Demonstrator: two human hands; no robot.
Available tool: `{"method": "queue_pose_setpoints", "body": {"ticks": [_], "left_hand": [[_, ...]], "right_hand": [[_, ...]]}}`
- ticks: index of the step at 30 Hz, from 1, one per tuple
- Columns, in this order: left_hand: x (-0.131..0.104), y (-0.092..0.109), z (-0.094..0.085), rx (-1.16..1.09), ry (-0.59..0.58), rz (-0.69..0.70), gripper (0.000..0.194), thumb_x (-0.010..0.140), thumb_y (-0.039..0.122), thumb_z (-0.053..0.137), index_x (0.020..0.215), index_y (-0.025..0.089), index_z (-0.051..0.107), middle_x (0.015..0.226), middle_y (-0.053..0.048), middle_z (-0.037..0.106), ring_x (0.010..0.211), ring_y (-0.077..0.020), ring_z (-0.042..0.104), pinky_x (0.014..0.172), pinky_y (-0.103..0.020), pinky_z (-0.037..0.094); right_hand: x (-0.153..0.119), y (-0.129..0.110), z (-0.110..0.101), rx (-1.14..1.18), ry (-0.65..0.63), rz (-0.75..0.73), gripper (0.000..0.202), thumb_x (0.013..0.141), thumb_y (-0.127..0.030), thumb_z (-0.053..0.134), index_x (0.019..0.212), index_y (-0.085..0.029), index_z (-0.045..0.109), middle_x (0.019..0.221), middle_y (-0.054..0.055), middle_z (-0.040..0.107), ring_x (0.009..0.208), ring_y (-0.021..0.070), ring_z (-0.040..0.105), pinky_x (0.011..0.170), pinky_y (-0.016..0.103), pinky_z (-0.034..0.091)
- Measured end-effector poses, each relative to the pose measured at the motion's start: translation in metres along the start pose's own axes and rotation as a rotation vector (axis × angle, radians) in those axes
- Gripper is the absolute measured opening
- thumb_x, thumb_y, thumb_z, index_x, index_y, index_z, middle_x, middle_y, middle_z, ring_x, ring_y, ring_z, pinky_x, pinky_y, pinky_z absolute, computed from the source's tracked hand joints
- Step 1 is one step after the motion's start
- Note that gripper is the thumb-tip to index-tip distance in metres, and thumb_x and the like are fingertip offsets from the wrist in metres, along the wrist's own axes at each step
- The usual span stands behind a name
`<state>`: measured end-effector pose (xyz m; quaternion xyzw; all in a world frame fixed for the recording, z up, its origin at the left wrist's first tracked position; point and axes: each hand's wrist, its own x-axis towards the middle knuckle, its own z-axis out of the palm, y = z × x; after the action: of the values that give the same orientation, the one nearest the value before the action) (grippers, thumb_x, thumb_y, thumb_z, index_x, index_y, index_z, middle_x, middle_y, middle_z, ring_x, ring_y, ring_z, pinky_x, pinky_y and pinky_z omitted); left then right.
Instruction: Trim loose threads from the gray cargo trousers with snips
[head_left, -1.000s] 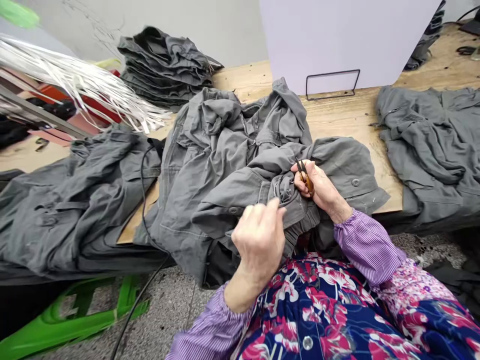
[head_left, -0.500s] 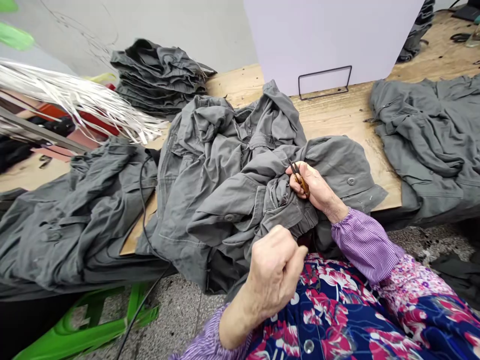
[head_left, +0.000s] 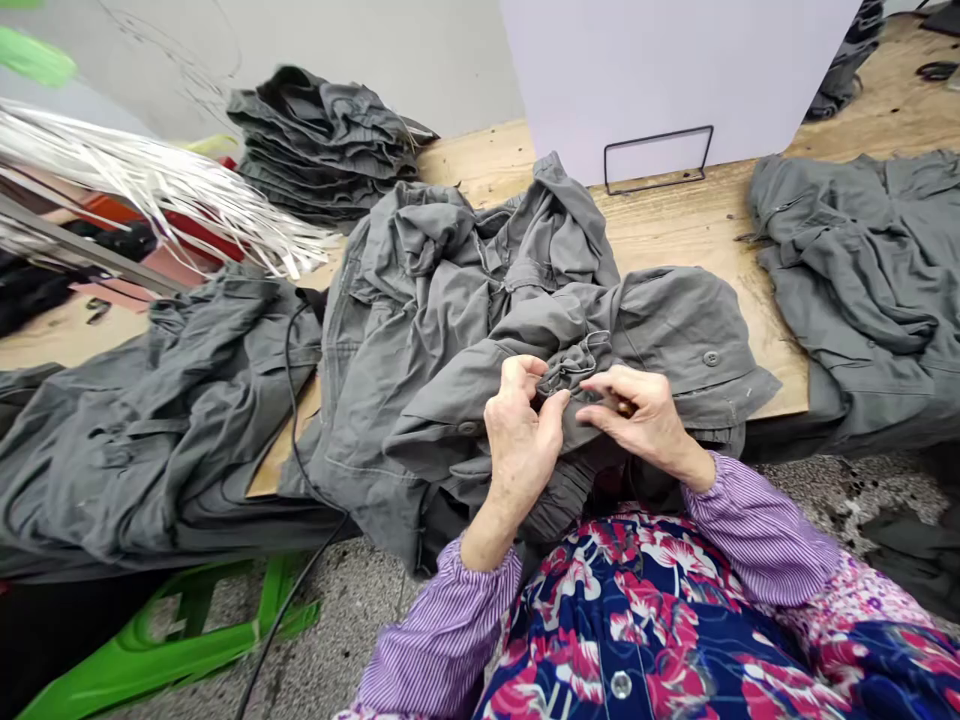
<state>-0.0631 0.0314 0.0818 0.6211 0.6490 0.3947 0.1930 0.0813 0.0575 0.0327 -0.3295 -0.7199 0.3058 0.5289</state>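
Observation:
A crumpled grey garment [head_left: 420, 350] with buttons and flap pockets lies in front of me, partly hanging over the table's front edge. My left hand [head_left: 521, 430] pinches a gathered fold of it between thumb and fingers. Close by on the right, my right hand [head_left: 641, 420] is closed, its thumb and forefinger near the same fold. A brown handle bit of the thread snips [head_left: 625, 407] shows inside that hand; their blades are hidden. Whether the right fingertips also grip cloth or a thread, I cannot tell.
More grey garments lie on the left [head_left: 172, 420] and right [head_left: 870, 270] of the wooden table [head_left: 667, 225]. Behind are a folded stack [head_left: 322, 145], white strips [head_left: 187, 190] and a white board [head_left: 675, 80]. A black cable [head_left: 292, 400] hangs near a green stool [head_left: 172, 640].
My left hand has moved up and forward from a loose fist above my lap and has taken hold of the garment. The snips have turned into my right palm, blades out of sight.

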Motion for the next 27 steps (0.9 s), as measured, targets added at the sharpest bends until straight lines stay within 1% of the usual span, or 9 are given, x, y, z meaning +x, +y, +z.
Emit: {"method": "queue_pose_setpoints", "body": {"ticks": [3, 6, 11, 12, 15, 17, 20, 25, 27], "left_hand": [[-0.002, -0.004, 0.0, -0.21, -0.043, -0.055, 0.024, 0.074, 0.018, 0.057, 0.093, 0.021, 0.042, 0.06, 0.007, 0.055, 0.053, -0.0105, 0.052, 0.058, -0.022, 0.038], [-0.001, -0.009, -0.001, -0.318, -0.033, -0.094, 0.024, 0.073, 0.017, 0.057, 0.091, 0.021, 0.042, 0.058, 0.007, 0.052, 0.05, -0.0087, 0.047, 0.054, -0.02, 0.036], [0.002, -0.016, -0.004, -0.353, -0.003, -0.083, 0.024, 0.073, 0.016, 0.058, 0.089, 0.021, 0.042, 0.057, 0.009, 0.045, 0.048, -0.0069, 0.039, 0.051, -0.019, 0.031], [0.002, -0.017, -0.004, -0.345, -0.002, -0.082, 0.024, 0.073, 0.017, 0.058, 0.089, 0.021, 0.042, 0.057, 0.009, 0.045, 0.048, -0.0068, 0.039, 0.051, -0.019, 0.031], [0.002, -0.018, -0.003, -0.322, 0.001, -0.084, 0.023, 0.074, 0.018, 0.057, 0.09, 0.022, 0.041, 0.059, 0.008, 0.046, 0.05, -0.007, 0.041, 0.053, -0.02, 0.032], [0.002, -0.018, -0.002, -0.315, -0.003, -0.084, 0.023, 0.075, 0.018, 0.057, 0.09, 0.021, 0.041, 0.06, 0.007, 0.049, 0.051, -0.0075, 0.044, 0.054, -0.02, 0.034], [0.001, -0.02, -0.002, -0.275, -0.001, -0.078, 0.022, 0.075, 0.019, 0.057, 0.091, 0.021, 0.041, 0.06, 0.007, 0.049, 0.052, -0.0082, 0.045, 0.055, -0.021, 0.035], [0.002, -0.024, -0.005, -0.169, 0.071, -0.039, 0.021, 0.076, 0.023, 0.058, 0.092, 0.021, 0.044, 0.059, 0.008, 0.041, 0.051, -0.0079, 0.039, 0.053, -0.021, 0.032], [0.001, -0.025, -0.006, -0.113, 0.098, -0.007, 0.02, 0.076, 0.023, 0.059, 0.091, 0.02, 0.046, 0.061, 0.007, 0.041, 0.053, -0.0082, 0.04, 0.055, -0.021, 0.035]], "right_hand": [[-0.001, 0.002, 0.014, -0.163, -0.012, -0.176, 0.01, 0.08, -0.011, 0.051, 0.075, -0.016, 0.058, 0.064, 0.0, 0.055, 0.058, 0.0113, 0.048, 0.056, 0.024, 0.035], [-0.005, -0.005, 0.013, -0.141, 0.006, -0.159, 0.015, 0.081, -0.01, 0.046, 0.069, -0.017, 0.051, 0.061, 0.0, 0.053, 0.056, 0.0106, 0.048, 0.055, 0.023, 0.035], [-0.029, -0.029, -0.008, 0.124, -0.395, -0.11, 0.023, 0.086, -0.018, 0.052, 0.064, -0.018, 0.047, 0.054, -0.004, 0.049, 0.048, 0.0064, 0.042, 0.049, 0.02, 0.031], [-0.033, -0.03, -0.009, 0.098, -0.358, -0.104, 0.024, 0.085, -0.02, 0.055, 0.062, -0.018, 0.046, 0.053, -0.005, 0.048, 0.047, 0.0064, 0.041, 0.048, 0.02, 0.03], [-0.036, -0.021, -0.005, -0.148, -0.057, -0.064, 0.015, 0.081, -0.023, 0.061, 0.071, -0.019, 0.051, 0.059, -0.002, 0.052, 0.051, 0.0092, 0.045, 0.051, 0.022, 0.034], [-0.032, -0.012, 0.003, -0.311, -0.008, -0.051, 0.004, 0.082, -0.019, 0.056, 0.079, -0.019, 0.055, 0.066, 0.002, 0.057, 0.058, 0.0127, 0.05, 0.056, 0.025, 0.037], [-0.028, -0.008, 0.016, -0.403, -0.101, -0.048, 0.014, 0.08, -0.011, 0.044, 0.074, -0.018, 0.053, 0.066, 0.004, 0.058, 0.06, 0.0154, 0.053, 0.057, 0.027, 0.037], [-0.043, -0.025, 0.016, -0.104, -0.458, -0.238, 0.012, 0.073, -0.008, 0.046, 0.076, -0.019, 0.051, 0.064, -0.001, 0.057, 0.056, 0.0119, 0.049, 0.054, 0.024, 0.037], [-0.048, -0.023, 0.006, -0.196, -0.362, -0.264, 0.014, 0.075, -0.008, 0.047, 0.081, -0.018, 0.054, 0.067, 0.001, 0.057, 0.061, 0.0136, 0.049, 0.057, 0.025, 0.038]]}}
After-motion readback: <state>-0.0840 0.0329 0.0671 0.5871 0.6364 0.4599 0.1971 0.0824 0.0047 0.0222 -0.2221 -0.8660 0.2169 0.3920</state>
